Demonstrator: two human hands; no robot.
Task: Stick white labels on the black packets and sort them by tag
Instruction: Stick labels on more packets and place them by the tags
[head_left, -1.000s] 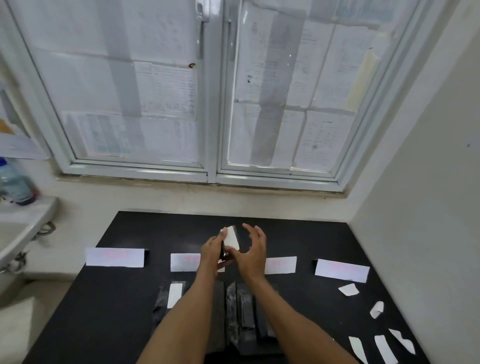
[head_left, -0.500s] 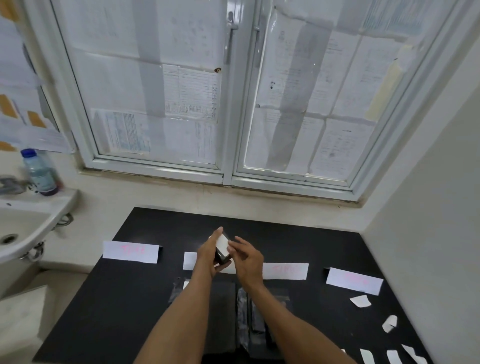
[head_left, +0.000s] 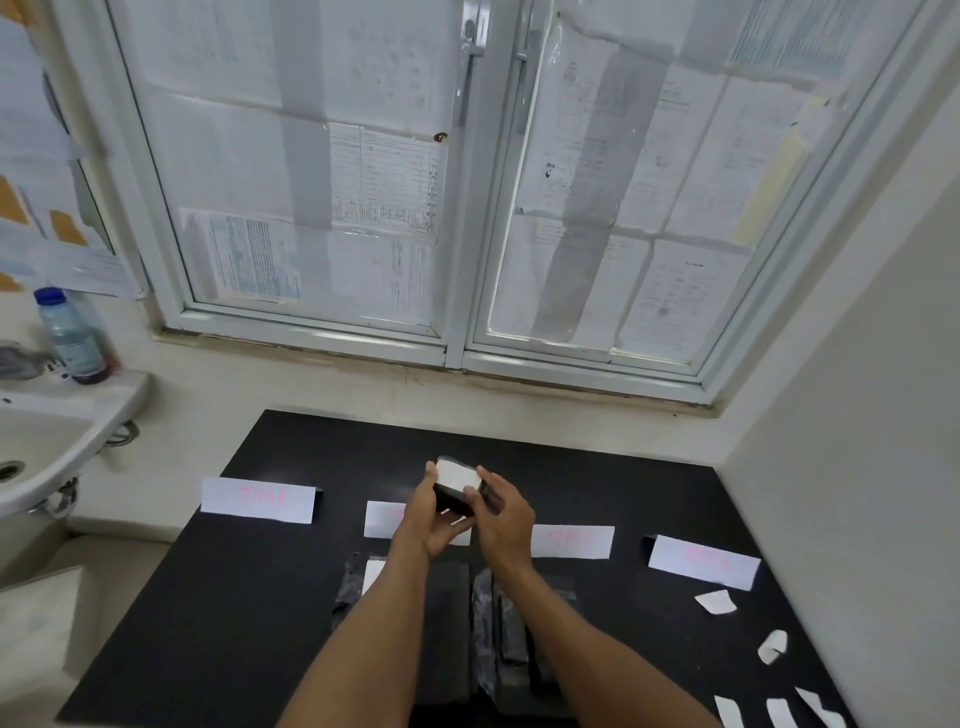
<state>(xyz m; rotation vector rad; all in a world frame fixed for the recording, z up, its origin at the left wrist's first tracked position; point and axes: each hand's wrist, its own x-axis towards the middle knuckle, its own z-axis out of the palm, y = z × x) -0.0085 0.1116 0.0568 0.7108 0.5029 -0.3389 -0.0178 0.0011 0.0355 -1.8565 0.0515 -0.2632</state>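
Observation:
Above the middle of the black table (head_left: 270, 597) I hold a black packet (head_left: 453, 498) with a white label (head_left: 457, 475) on its upper face. My left hand (head_left: 431, 519) cups the packet from below and the left. My right hand (head_left: 503, 517) grips its right side, fingers on the label's edge. Several more black packets (head_left: 506, 629) lie under my forearms; one at the left (head_left: 358, 582) carries a white label. White tag cards with pink writing stand in a row: far left (head_left: 258, 500), behind my hands (head_left: 384, 518), right of centre (head_left: 571, 541), far right (head_left: 704, 562).
Loose white label pieces (head_left: 716, 601) lie along the table's right edge, down to the near corner (head_left: 776, 712). A white sink (head_left: 47, 447) with a plastic bottle (head_left: 72, 335) is at the left. A paper-covered window (head_left: 457, 208) is behind, a wall (head_left: 857, 467) at the right.
My right hand, earlier spread open beside the packet, has come down onto it and now grips its right side. The label lies flatter on the packet. The camera has shifted a little.

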